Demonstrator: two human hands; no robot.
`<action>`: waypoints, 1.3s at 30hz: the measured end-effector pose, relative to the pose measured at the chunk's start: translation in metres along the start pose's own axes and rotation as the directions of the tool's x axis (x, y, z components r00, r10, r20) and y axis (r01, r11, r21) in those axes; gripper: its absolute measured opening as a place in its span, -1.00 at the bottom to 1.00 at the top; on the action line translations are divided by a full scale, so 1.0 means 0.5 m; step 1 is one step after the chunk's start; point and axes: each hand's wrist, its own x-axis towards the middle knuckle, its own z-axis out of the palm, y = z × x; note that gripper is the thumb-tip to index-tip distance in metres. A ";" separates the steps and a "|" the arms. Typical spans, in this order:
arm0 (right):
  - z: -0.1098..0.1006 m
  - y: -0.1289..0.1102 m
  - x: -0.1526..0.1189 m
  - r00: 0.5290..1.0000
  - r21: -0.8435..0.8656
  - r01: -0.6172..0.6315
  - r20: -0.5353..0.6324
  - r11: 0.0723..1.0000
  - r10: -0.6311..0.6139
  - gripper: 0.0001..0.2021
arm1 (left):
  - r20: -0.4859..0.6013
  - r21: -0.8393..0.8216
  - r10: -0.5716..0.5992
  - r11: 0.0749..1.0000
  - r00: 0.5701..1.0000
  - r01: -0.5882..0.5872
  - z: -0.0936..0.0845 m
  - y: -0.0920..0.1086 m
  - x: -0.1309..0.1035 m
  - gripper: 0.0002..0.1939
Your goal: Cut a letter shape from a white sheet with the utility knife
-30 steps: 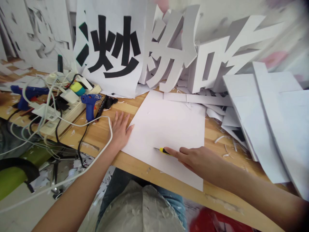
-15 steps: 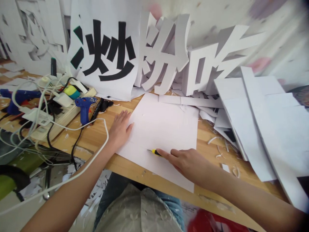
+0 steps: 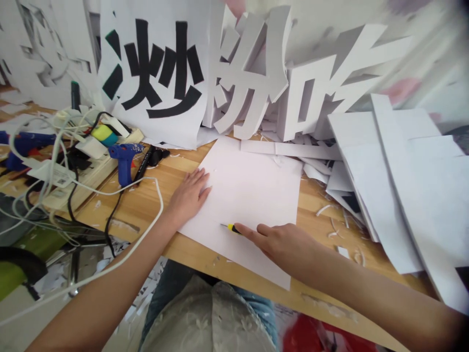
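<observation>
A large white sheet (image 3: pixel 256 195) of board or paper lies flat on the wooden table, reaching its front edge. On the sheet's left side rests my left hand (image 3: pixel 190 195), palm down with the fingers stretched out. My right hand (image 3: pixel 278 244) grips a yellow and black craft knife (image 3: pixel 233 228), the forefinger laid along its handle. The knife's thin tip points left and sits at or just above the sheet's lower part; whether it touches, I cannot tell. Most of the handle is hidden under my right hand.
White cut-out characters (image 3: pixel 252 73) stand at the back beside a sheet with black characters (image 3: pixel 161 68). Blue glue guns (image 3: pixel 125 161), tangled white cables (image 3: pixel 60 146) and a power strip (image 3: pixel 91 181) are at left. Stacked white boards (image 3: pixel 388 186) lean at right, near scraps.
My left hand has slid slightly right, further onto the sheet. The craft knife in my right hand has shifted a little left. The whole view has tilted slightly.
</observation>
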 end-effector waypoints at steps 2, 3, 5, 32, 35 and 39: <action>0.005 0.001 -0.006 1.000 -0.023 0.003 -0.009 1.000 -0.003 -0.17 | -0.004 -0.001 0.001 1.000 1.000 -0.001 0.000 0.000 0.000 -0.53; 0.007 0.001 -0.009 1.000 -0.025 0.005 -0.013 1.000 -0.005 -0.18 | -0.006 0.000 0.001 1.000 1.000 -0.001 0.001 0.000 0.000 -0.53; 0.009 0.003 -0.013 1.000 -0.022 0.005 -0.017 1.000 -0.006 -0.20 | -0.014 0.001 0.005 1.000 1.000 -0.005 0.003 -0.002 -0.001 -0.53; 0.024 0.014 -0.045 0.999 0.016 -0.040 0.019 0.999 0.040 -0.21 | -0.045 -0.011 0.035 0.999 0.998 -0.036 0.010 -0.010 -0.001 -0.54; 0.023 0.013 -0.050 0.999 0.003 -0.046 0.018 0.999 0.046 -0.21 | -0.039 -0.015 0.033 0.999 0.999 -0.033 0.009 -0.009 -0.001 -0.54; 0.020 0.013 -0.057 0.999 0.005 -0.046 0.017 0.999 0.046 -0.22 | -0.043 -0.027 0.027 0.999 0.999 -0.028 0.008 -0.008 -0.001 -0.54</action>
